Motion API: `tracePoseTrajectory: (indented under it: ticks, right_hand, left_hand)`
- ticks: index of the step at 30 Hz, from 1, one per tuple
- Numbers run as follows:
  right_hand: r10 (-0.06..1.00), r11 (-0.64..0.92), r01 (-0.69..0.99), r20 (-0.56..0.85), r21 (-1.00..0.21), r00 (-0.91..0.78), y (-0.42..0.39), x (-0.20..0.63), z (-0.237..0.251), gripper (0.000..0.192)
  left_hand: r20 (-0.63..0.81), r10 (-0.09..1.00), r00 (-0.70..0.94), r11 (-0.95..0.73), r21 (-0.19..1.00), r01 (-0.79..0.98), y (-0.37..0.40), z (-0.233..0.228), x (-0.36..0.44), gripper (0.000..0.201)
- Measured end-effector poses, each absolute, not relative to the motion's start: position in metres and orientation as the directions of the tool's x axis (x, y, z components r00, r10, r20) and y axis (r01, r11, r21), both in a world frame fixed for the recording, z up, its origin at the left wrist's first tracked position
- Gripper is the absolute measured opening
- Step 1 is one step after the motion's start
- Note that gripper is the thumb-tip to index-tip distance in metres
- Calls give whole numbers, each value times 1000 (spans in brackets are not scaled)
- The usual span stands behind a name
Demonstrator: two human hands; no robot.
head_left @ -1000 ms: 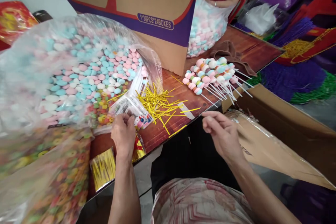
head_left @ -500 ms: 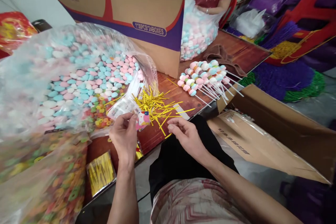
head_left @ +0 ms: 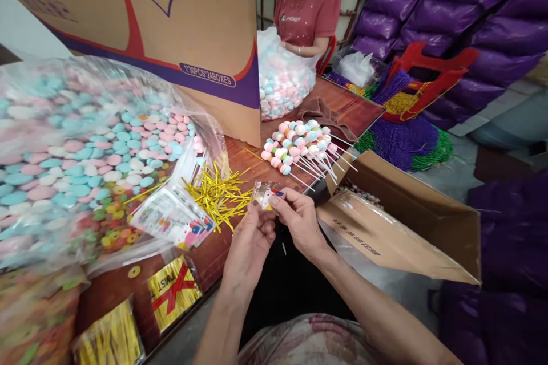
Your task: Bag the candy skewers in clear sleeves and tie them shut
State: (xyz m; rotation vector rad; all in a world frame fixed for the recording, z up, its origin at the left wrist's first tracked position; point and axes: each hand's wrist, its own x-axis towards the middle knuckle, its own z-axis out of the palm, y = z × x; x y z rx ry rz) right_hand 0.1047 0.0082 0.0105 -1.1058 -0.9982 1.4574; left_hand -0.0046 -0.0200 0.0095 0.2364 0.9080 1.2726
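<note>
Both my hands meet over my lap at the table edge, pinching a small clear printed plastic bag (head_left: 266, 196). My left hand (head_left: 252, 239) grips its left side, and my right hand (head_left: 299, 219) has thumb and fingers closed on its right side. Left of them a stack of similar printed bags (head_left: 177, 217) lies on the table. Loose gold twist ties (head_left: 216, 191) are heaped just behind my left hand. Farther back is a pile of marshmallow skewers (head_left: 295, 145) in pink, white and blue on white sticks.
A large open bag of pastel marshmallows (head_left: 85, 159) covers the left, with ring gummies (head_left: 115, 208) in front. A tall carton (head_left: 171, 28) stands behind. Packs of twist ties (head_left: 173, 291) lie near the edge. An open carton (head_left: 406, 228) sits right; a co-worker (head_left: 308, 11) sits across.
My left hand has carried the small bag right, away from the stack. My right hand has closed on its other side. The view has turned rightward and up.
</note>
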Motion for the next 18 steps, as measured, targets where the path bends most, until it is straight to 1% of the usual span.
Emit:
tracePoseTrajectory:
  ticks: [1, 2, 4, 7, 10, 12, 15, 16, 18]
  right_hand:
    - [989, -141, -216, -127, -966, -74, 9, 105, 11, 35]
    - [990, -130, -199, -115, -971, -81, 9, 105, 10, 35]
    - [990, -111, -163, -94, -980, -110, 9, 106, 8, 37]
    - [984, -128, -137, -109, -982, -138, 9, 106, 4, 38]
    - [987, -141, -156, -126, -978, -101, 10, 104, 0, 36]
    - [991, -128, -197, -118, -972, -65, 11, 100, -2, 36]
    - [991, -132, -228, -128, -965, -31, 13, 95, -2, 42]
    - [991, -137, -219, -133, -966, -30, 13, 93, -3, 44]
    - [990, -139, -183, -135, -973, -38, 14, 93, -3, 46]
  left_hand:
    - [-454, 891, 8, 295, 565, -770, -16, 11, -5, 34]
    - [-449, 894, -14, 258, 538, -803, -11, 11, -7, 30]
    - [-430, 900, -65, 200, 541, -817, -3, 11, -9, 24]
    - [-392, 900, -191, 116, 637, -762, 4, 7, -9, 22]
    - [-295, 862, -412, -39, 772, -634, 3, 2, -2, 22]
    - [-238, 836, -495, -91, 828, -553, 1, 1, 3, 22]
    - [-207, 828, -521, -94, 864, -494, -2, 2, 5, 23]
    - [-214, 831, -513, -91, 858, -505, -2, 3, 4, 24]
    - [-255, 841, -478, -85, 810, -581, -2, 6, 0, 24]
